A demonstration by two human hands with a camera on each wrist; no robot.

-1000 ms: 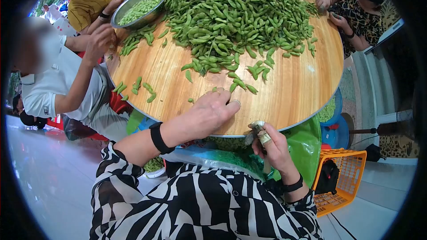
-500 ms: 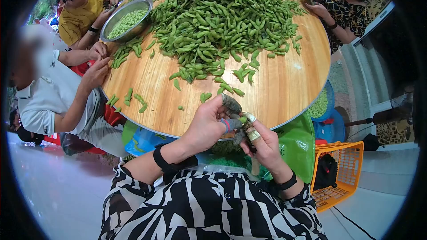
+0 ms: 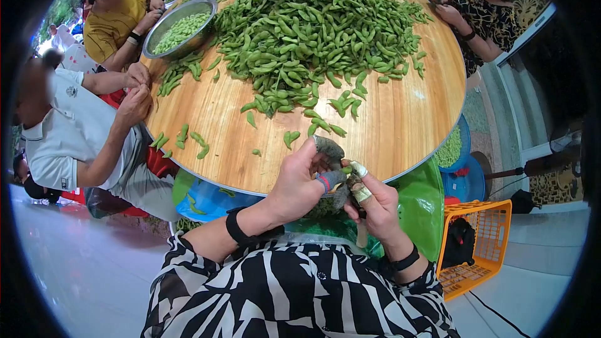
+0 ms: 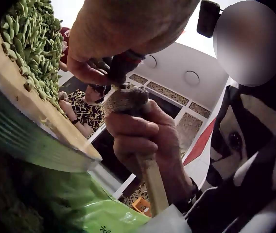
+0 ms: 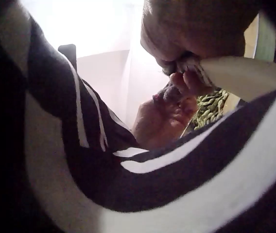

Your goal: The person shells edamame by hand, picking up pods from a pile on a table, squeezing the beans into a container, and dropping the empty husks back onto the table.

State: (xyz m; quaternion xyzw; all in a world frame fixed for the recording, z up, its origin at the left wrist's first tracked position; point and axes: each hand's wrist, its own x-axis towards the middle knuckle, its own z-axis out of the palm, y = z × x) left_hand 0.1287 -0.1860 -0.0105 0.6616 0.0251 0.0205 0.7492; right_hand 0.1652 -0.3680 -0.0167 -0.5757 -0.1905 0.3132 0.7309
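Just past the table's near edge, my left hand [image 3: 294, 188], with dark covers on its thumb and a finger, pinches a green pod [image 3: 346, 169]. Close against it on the right, my right hand [image 3: 379, 208], its thumb wrapped in pale tape, grips a tool with a pale handle [image 3: 362, 235]. That handle [image 4: 153, 187] runs down out of the curled fingers in the left wrist view; its working end is hidden. The right wrist view shows the handle [image 5: 247, 77] and my left hand [image 5: 162, 124] beyond it.
A big heap of pods [image 3: 313, 31] covers the middle of the round wooden table [image 3: 219, 109]. A metal bowl of shelled beans [image 3: 181, 32] stands back left. Three people sit around the table. An orange crate [image 3: 493, 238] and blue basins [image 3: 472, 178] are at right.
My left hand has come back from the loose pods on the table to my right hand, and a pod now shows between them. The head view has shifted slightly.
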